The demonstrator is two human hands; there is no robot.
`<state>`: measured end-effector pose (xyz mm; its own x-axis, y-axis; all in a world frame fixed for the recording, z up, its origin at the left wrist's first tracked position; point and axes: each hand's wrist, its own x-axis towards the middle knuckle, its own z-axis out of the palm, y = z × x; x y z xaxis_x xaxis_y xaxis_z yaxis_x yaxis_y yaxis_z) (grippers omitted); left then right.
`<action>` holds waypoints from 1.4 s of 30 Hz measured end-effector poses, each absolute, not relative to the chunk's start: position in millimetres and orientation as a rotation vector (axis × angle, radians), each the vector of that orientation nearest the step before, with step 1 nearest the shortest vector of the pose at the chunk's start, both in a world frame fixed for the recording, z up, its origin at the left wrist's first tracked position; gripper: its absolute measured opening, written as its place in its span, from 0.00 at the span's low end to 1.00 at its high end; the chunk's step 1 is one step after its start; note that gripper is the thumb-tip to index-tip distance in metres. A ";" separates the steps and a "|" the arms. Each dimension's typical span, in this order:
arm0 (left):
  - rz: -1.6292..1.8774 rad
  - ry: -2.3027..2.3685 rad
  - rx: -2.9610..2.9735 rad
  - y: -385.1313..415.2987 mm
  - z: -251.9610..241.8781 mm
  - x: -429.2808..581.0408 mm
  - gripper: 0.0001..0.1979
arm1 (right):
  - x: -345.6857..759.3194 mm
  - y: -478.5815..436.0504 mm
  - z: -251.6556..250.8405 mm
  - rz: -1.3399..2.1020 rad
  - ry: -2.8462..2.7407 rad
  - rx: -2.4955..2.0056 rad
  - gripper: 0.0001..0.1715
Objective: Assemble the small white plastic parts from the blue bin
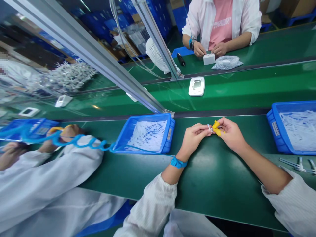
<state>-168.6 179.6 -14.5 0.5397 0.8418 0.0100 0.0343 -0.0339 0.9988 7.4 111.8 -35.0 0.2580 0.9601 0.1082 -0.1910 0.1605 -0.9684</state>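
Note:
My left hand (193, 137), with a blue band (178, 162) round its wrist, pinches a small white plastic piece (209, 128) between thumb and fingers. Yellow finger covers (216, 125) sit on the thumb and a finger of my right hand (232, 134). Those covered fingertips close on the other side of the same white piece. Both hands meet above the green work table (217, 191). How the piece is shaped is mostly hidden by the fingers.
A blue bin (170, 135) of white plastic strips stands left of my hands, another blue bin (274, 128) to the right. White strip pieces (300, 164) lie below it. Beyond runs a green conveyor (229, 89) carrying a white device (197, 87). Co-workers (223, 49) sit opposite and at left.

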 end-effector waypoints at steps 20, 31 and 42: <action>0.832 0.715 1.588 180.1 -17.2 -169.2 0.09 | 7.2 106.8 -27.0 1.002 -1.012 -1.081 0.19; 0.856 0.764 1.454 178.4 -18.1 -168.5 0.12 | 6.2 108.9 -32.4 0.989 -0.973 -1.102 0.22; 0.860 0.788 1.194 172.0 -7.3 -169.1 0.24 | 10.3 122.5 -32.0 1.124 -0.631 -0.929 0.27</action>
<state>-169.1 172.0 -7.3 0.4639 0.8835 -0.0654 -0.1417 0.1468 0.9790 10.3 122.5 -32.0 0.3300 0.9437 -0.0238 -0.4704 0.1425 -0.8709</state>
